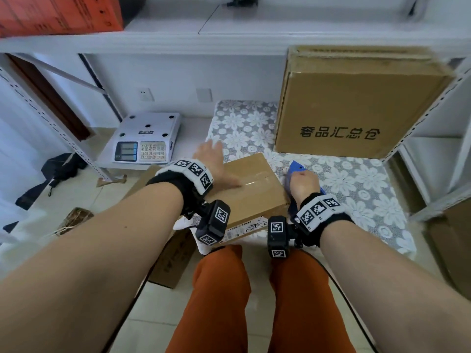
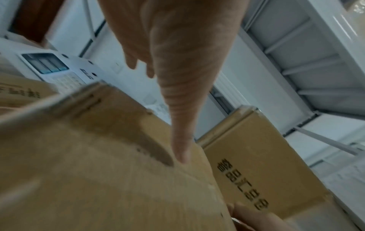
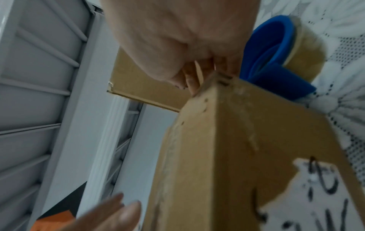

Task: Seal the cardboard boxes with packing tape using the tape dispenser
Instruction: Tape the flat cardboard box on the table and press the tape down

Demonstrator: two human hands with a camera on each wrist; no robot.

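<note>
A white metal shelf (image 1: pixel 229 34) spans the back, smooth and painted; below it the bench (image 1: pixel 356 179) wears a lace-like cloth of white flowers on grey; at its far right stands a big carton (image 1: pixel 356 103), plain brown corrugated board with black printed characters, upright against the rack post; left of the bench, lower down, sits a white scale (image 1: pixel 145 138) with a keypad and display. The box (image 1: pixel 252 189) lies at the near edge of the bench, a small brown cardboard oblong with a glossy strip of clear tape along its top and a white label on the near side; it sits between the hands. The left hand (image 1: pixel 216 164) lies spread and flat on the left part of its top, thumb stretched along the taped seam, fingers straight and reaching past the far edge. The right hand (image 1: pixel 303 184) is at the box's right end, curled round the dispenser (image 1: pixel 297 168), a blue plastic shell holding a roll of clear, yellowish tape, which rests against the cloth just beside the box.
</note>
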